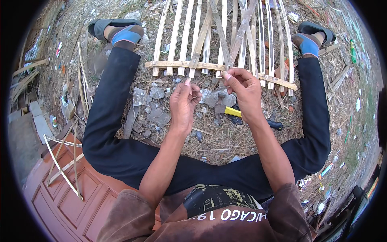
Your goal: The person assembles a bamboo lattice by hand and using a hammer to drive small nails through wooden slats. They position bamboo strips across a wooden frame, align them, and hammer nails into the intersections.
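I count two hands [183, 105], two sandals [117, 30], one bamboo lattice [225, 44], one yellow-handled hammer [238, 113], one wooden door [68, 197]

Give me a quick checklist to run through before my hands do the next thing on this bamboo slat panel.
1. Right hand at the crosswise slat, fingertips pinched on something too small to identify: cannot tell.
2. Left hand free, off the bamboo slat panel: ok.
3. Hammer within reach on the ground under the right hand: ok.
4. Panel lying flat between the legs: ok.
5. Ground below the hands free of stones and debris: not ok.
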The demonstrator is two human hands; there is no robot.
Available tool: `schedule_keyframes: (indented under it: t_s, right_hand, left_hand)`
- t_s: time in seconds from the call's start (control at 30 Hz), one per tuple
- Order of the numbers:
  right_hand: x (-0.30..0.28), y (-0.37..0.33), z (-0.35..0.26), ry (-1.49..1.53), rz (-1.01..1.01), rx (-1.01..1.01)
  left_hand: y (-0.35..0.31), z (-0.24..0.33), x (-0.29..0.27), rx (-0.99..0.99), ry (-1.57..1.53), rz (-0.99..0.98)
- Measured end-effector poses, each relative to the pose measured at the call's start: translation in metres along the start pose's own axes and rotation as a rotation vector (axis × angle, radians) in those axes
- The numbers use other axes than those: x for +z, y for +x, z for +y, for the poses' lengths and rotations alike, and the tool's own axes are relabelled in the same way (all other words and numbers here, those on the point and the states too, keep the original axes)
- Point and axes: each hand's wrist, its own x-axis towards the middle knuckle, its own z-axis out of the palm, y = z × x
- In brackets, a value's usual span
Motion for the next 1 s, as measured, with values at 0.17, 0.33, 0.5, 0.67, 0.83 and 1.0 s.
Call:
schedule_keyframes:
  t_s: [0.17, 0.33, 0.5, 0.67, 0.83, 1.0]
  right_hand:
    - [0.004, -0.003, 0.0, 0.009, -0.015, 0.057]
    - [0.0, -0.003, 0.001, 0.003, -0.126, 0.135]
    - [0.002, -0.005, 0.0, -0.008, -0.187, 0.198]
    - [0.003, -0.006, 0.002, -0.011, -0.198, 0.207]
    - [0.0, -0.006, 0.003, -0.014, -0.224, 0.178]
    - [0.002, -0.006, 0.003, 0.019, -0.211, 0.157]
  left_hand:
    - [-0.001, -0.005, 0.004, 0.144, 0.224, -0.054]
    - [0.0, -0.008, -0.004, 0.277, 0.348, -0.121]
    - [-0.005, -0.006, 0.008, 0.258, 0.332, -0.05]
    - [-0.004, -0.003, 0.004, 0.235, 0.284, -0.088]
    - [-0.006, 0.0, 0.008, 0.195, 0.291, -0.11]
    - [-0.009, -0.004, 0.006, 0.228, 0.291, -0.23]
